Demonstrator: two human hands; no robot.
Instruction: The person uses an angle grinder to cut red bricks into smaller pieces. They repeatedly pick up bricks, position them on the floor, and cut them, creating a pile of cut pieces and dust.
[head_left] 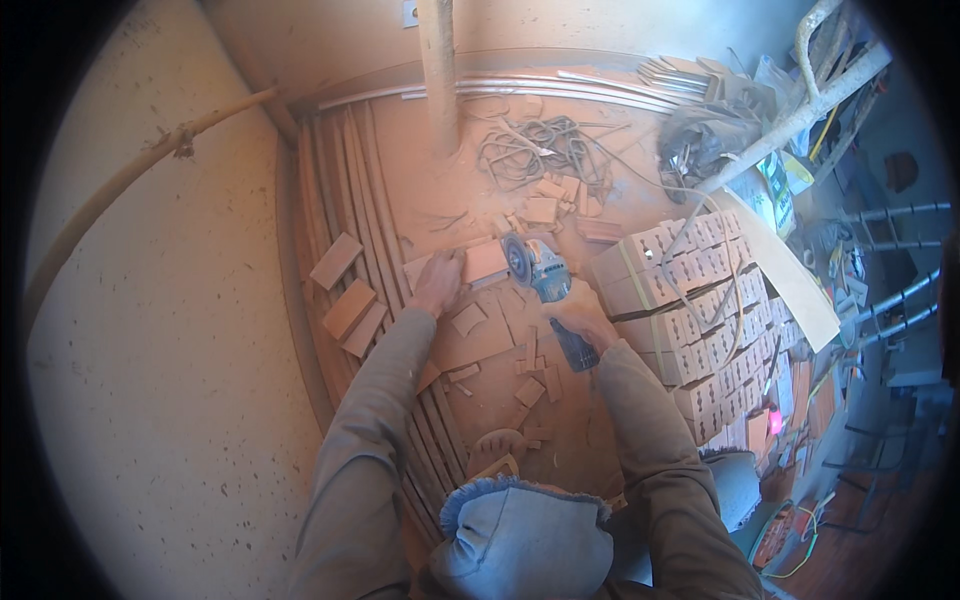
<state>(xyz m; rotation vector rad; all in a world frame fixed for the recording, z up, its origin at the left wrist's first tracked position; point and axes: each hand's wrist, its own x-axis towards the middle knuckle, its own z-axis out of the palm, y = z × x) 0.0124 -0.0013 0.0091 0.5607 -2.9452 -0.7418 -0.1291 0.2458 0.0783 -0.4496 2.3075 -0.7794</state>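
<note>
My right hand (582, 312) is wrapped round the body of an angle grinder (551, 284), which has a teal and dark casing. Its round disc (517, 260) stands on edge at the right end of a flat reddish clay brick (487, 263). I cannot tell whether disc and brick touch. With bent fingers, my left hand (438, 284) holds the brick down near its left part. Cut brick pieces (468, 319) lie on the dusty floor just below the brick. My bare foot (497, 449) shows close to my knee.
Stacked slotted bricks (680, 290) rise at the right. Loose bricks (348, 308) rest on long wooden strips (365, 190) along the left wall. A tangled cable (540, 150) and a wooden pole (438, 80) are farther off. Brick offcuts (532, 390) are scattered near my foot.
</note>
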